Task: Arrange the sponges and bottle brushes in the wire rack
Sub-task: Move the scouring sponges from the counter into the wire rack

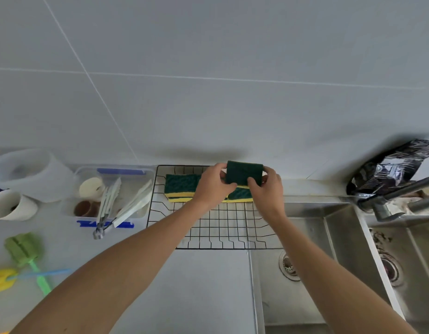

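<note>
A black wire rack [223,227] lies on the counter beside the sink. Green-and-yellow sponges [181,190] lie in a row along its far side. Both hands hold one more green-topped sponge [243,173] upright above that row: my left hand [212,186] grips its left end and my right hand [269,186] its right end. Two bottle brushes lie on the counter at the lower left, a green one [24,248] and a yellow one [1,279] with a blue handle.
A clear plastic box [138,175] with tongs and small cups stands left of the rack. A white cup [12,204] and a plastic jug [27,173] are further left. The steel sink [329,261], tap [396,197] and a black bag [392,165] are on the right.
</note>
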